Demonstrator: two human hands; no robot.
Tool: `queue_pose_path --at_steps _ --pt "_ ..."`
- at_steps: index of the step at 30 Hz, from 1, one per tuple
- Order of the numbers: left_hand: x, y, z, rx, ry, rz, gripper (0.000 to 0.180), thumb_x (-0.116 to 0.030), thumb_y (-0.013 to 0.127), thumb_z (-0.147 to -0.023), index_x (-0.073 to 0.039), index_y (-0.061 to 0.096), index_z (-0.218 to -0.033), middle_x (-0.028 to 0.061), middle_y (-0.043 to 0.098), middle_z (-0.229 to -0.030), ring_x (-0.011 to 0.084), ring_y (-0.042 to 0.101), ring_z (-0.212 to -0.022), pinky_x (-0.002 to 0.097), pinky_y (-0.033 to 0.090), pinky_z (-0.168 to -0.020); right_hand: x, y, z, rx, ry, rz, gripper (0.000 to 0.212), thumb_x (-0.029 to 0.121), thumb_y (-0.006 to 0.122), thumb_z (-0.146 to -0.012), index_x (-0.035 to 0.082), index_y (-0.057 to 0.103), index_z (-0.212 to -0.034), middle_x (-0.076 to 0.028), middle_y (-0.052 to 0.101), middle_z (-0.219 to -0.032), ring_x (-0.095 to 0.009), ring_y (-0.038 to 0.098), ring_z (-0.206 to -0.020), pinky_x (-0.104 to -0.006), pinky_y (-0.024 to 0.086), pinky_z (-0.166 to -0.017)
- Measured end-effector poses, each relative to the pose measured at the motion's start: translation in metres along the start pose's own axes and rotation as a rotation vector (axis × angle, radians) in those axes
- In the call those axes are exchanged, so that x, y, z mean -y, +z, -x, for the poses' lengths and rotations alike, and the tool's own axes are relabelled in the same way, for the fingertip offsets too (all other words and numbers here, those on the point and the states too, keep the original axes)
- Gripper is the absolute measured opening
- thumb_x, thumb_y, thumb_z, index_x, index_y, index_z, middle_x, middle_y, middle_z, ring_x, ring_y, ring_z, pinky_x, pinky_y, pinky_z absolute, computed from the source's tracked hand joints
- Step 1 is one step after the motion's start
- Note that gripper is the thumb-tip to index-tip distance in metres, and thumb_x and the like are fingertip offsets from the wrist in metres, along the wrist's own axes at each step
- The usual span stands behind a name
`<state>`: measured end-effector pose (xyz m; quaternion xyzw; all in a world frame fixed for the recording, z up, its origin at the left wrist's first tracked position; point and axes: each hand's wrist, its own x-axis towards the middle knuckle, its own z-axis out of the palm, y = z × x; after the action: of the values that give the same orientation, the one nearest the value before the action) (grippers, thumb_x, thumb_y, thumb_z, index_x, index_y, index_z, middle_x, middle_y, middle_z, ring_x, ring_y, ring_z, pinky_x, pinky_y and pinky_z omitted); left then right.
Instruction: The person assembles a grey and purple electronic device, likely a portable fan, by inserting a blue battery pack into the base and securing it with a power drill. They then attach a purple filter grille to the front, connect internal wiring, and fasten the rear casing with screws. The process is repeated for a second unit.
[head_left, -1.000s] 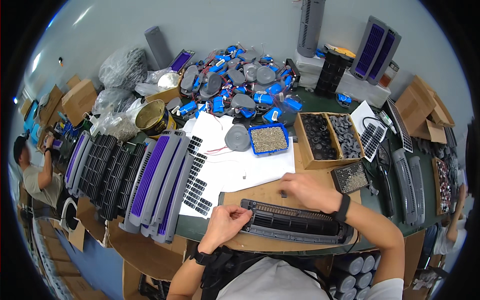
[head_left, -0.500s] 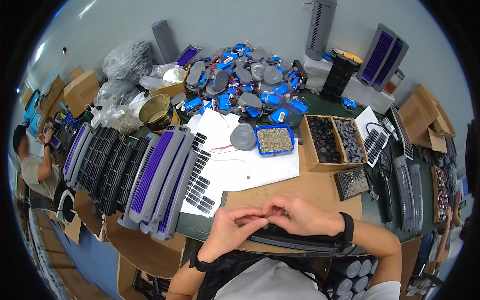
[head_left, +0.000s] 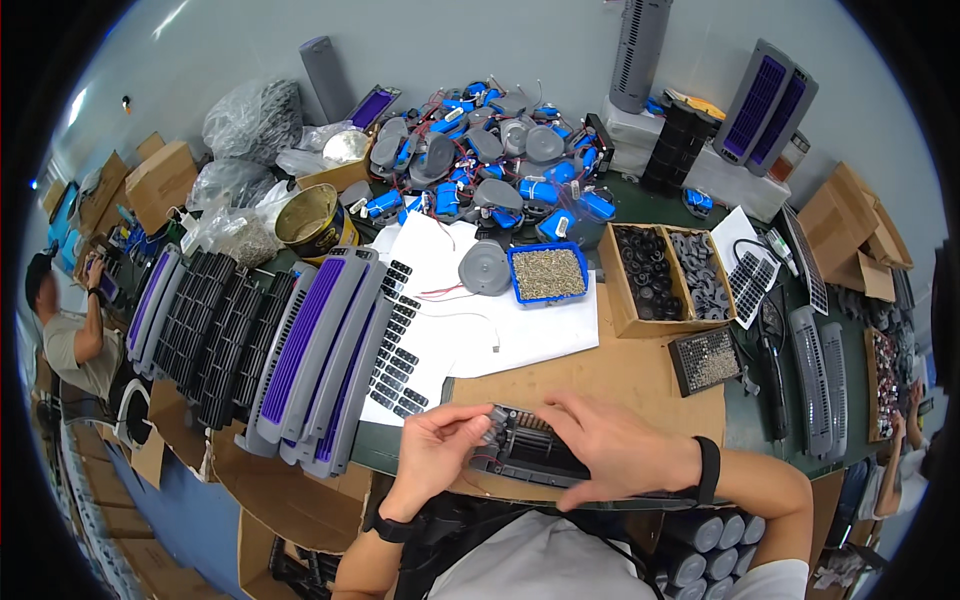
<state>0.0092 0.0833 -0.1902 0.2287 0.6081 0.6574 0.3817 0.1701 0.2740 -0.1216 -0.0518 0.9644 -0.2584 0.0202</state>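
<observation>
A long dark grey housing [head_left: 530, 466] with a black slatted inside and copper-coloured strips lies crosswise at the table's near edge. At its left end, the thumb and fingers of my left hand [head_left: 446, 450] pinch a small grey part [head_left: 493, 426]. My right hand [head_left: 632, 448] spans the housing's right portion, thumb along the near side and fingers over the far side, covering that portion. A thin red wire shows below my left fingertips. Black bands circle both my wrists.
Grey-and-purple housings [head_left: 315, 350] stand in a row at left. Ahead are a blue tray of screws [head_left: 548, 272], a round grey cover [head_left: 485, 268] and blue battery packs [head_left: 540, 192] in a pile. At right are a parts box [head_left: 612, 300] and a power screwdriver [head_left: 772, 375].
My hands have moved apart; before, their fingertips met above the housing. The housing's inside has turned into view. My right hand has shifted right and spread across it.
</observation>
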Motion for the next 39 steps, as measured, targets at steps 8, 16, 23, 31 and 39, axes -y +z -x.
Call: queue_pose_path --at_steps 8,16,23,31,39 --pt "-0.002 -0.008 0.006 -0.081 0.006 -0.168 0.015 0.000 0.072 -0.085 0.002 0.074 -0.100 0.0084 0.071 -0.092 0.0100 0.068 -0.082 0.0211 0.054 -0.070 -0.007 0.014 0.015 0.162 0.043 0.324 0.106 0.031 0.088 -0.057 -0.015 0.034 -0.137 -0.020 0.048 -0.120 -0.032 0.061 -0.094 -0.0375 0.054 -0.078" --pt "-0.003 0.000 -0.001 0.001 -0.054 -0.280 0.016 -0.001 0.078 -0.080 0.002 0.075 -0.096 0.0066 0.072 -0.083 0.0072 0.066 -0.072 0.0196 0.053 -0.066 -0.005 0.015 0.015 0.165 0.044 0.335 0.107 0.031 0.088 -0.057 -0.015 0.034 -0.137 -0.020 0.049 -0.118 -0.031 0.061 -0.092 -0.0370 0.054 -0.078" --pt "-0.006 0.011 -0.006 0.020 0.050 -0.531 0.013 -0.004 0.080 -0.078 0.000 0.076 -0.090 0.0069 0.071 -0.077 0.0077 0.065 -0.067 0.0208 0.052 -0.063 -0.004 0.017 0.015 0.163 0.064 0.340 0.108 0.031 0.089 -0.056 -0.014 0.035 -0.138 -0.019 0.049 -0.118 -0.031 0.062 -0.093 -0.0369 0.054 -0.079" --pt "-0.002 0.006 -0.012 -0.096 0.146 -0.606 0.035 -0.010 0.076 -0.084 0.000 0.067 -0.116 0.0079 0.069 -0.092 0.0102 0.066 -0.075 0.0234 0.053 -0.067 -0.002 0.014 0.015 0.227 0.088 0.331 0.106 0.030 0.087 -0.060 -0.015 0.031 -0.138 -0.025 0.047 -0.125 -0.036 0.060 -0.098 -0.0409 0.053 -0.084" --pt "0.030 0.003 -0.013 0.024 0.103 -0.418 0.049 -0.015 0.075 -0.085 0.000 0.060 -0.129 0.0164 0.068 -0.105 0.0191 0.068 -0.095 0.0287 0.055 -0.084 0.004 0.012 0.012 0.273 0.092 0.342 0.103 0.031 0.085 -0.063 -0.015 0.031 -0.138 -0.026 0.048 -0.124 -0.038 0.060 -0.101 -0.0425 0.053 -0.085"
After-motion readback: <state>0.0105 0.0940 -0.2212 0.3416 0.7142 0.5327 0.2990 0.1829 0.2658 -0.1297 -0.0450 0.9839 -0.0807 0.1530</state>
